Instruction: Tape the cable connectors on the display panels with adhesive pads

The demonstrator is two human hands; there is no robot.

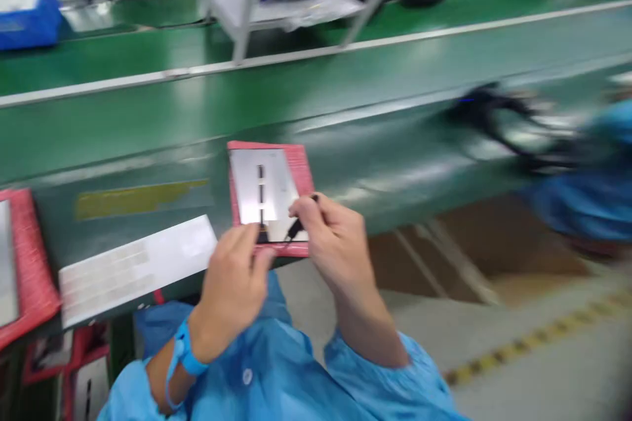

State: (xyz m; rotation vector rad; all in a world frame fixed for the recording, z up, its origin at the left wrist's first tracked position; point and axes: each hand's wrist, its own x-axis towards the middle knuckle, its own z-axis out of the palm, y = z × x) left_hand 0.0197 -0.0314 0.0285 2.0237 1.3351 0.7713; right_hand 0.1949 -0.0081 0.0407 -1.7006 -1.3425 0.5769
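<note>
A flat silver panel (274,184) with a dark strip down its middle lies on pink bubble wrap (302,168) at the bench's front edge. My right hand (336,237) is closed round a thin black tool (295,229), perhaps a tweezer or pen-like driver; its tip points down at the panel's lower edge. My left hand (237,273), with a blue wrist strap (186,348), rests at the panel's lower left corner. Its fingers are bent over the edge there, and whether they pinch anything is hidden.
A white sheet of pale labels (138,270) lies left of the panel. Another pink-wrapped panel (29,263) is at far left. Green bench (123,118) runs across, with a white stand (286,3) behind. Black cables (513,122) and a person's blue sleeve (582,204) are at right.
</note>
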